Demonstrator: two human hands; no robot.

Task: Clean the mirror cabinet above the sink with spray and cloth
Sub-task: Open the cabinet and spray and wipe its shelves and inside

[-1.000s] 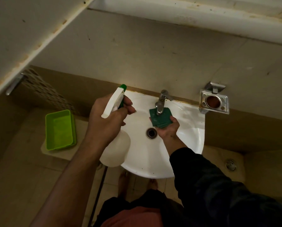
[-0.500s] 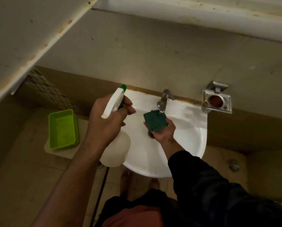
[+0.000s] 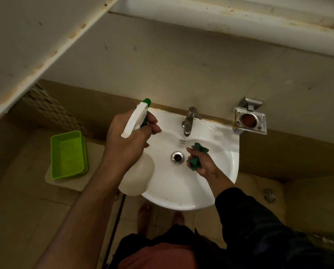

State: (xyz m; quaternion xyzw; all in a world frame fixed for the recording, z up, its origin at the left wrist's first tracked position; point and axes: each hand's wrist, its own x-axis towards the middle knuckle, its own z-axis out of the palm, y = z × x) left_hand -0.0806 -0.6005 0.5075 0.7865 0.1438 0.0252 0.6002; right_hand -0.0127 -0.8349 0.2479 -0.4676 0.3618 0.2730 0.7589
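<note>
Below, left grip (image 3: 127, 140) grasping spray bottle (image 3: 137, 171), right grip (image 3: 203, 162) clenching cloth (image 3: 196, 157), tap (image 3: 188, 121) beside.

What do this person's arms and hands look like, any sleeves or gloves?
No gloves: both hands are bare. The left hand comes from a bare forearm with no sleeve showing. The right hand emerges from a long, dark, slightly shiny sleeve reaching the wrist.

Open basin room around drain (image 3: 177, 157); tap (image 3: 188, 121) at back, cabinet underside (image 3: 220, 20) overhead, soap holder (image 3: 249, 120) right.
</note>
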